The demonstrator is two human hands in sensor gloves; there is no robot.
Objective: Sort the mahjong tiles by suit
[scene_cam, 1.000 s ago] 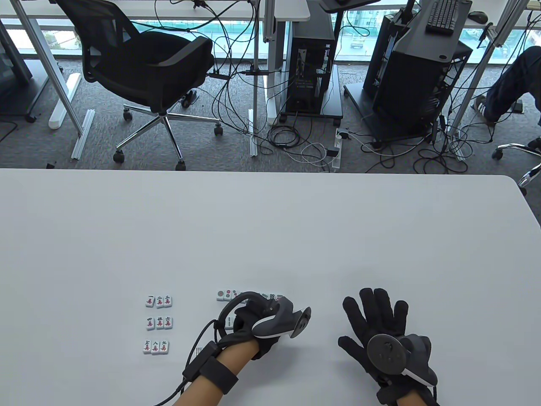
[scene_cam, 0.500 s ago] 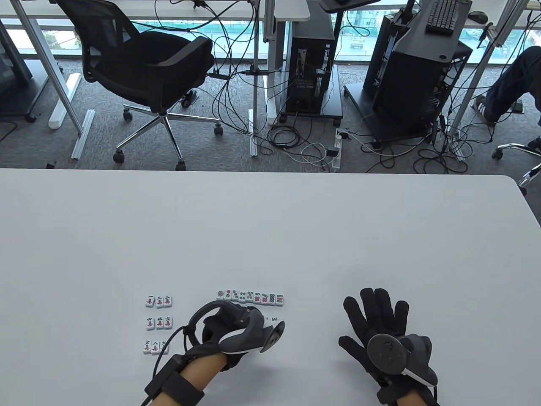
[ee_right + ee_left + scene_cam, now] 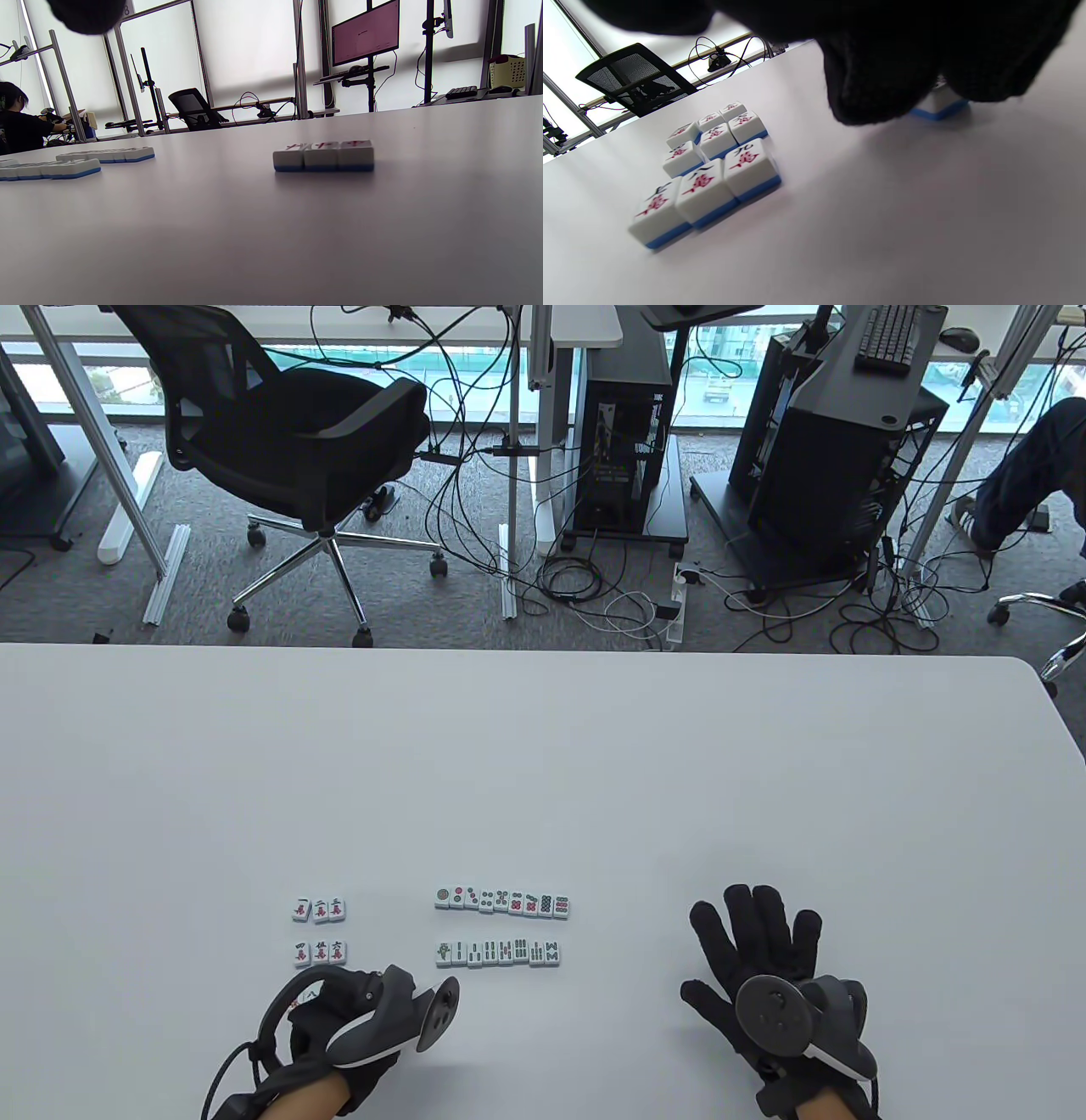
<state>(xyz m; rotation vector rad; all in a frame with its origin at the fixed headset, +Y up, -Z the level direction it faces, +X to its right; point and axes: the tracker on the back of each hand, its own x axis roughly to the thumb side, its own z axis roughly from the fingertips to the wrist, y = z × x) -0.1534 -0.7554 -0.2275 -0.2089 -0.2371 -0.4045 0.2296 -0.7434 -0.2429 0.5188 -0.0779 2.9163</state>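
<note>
Character tiles (image 3: 320, 930) lie in short rows at the near left; the left wrist view shows them as a three-by-three block (image 3: 712, 161). A row of dot tiles (image 3: 501, 903) sits mid-table with a row of bamboo tiles (image 3: 499, 953) just below it. My left hand (image 3: 335, 1027) hovers over the lowest character row, its fingers (image 3: 878, 72) hanging loosely and holding nothing. My right hand (image 3: 753, 937) lies flat with spread fingers, apart from the rows. In the right wrist view, three tiles (image 3: 324, 156) with red marks sit side by side.
The white table (image 3: 543, 780) stretches far and wide beyond the tiles. A tile (image 3: 939, 108) shows partly behind my left fingers. Off the table's far edge stand an office chair (image 3: 288, 441), computer towers and tangled cables on the floor.
My left hand has drawn back from the bamboo row to the near left, uncovering that row and now hiding the lowest character row. The right hand has stayed still.
</note>
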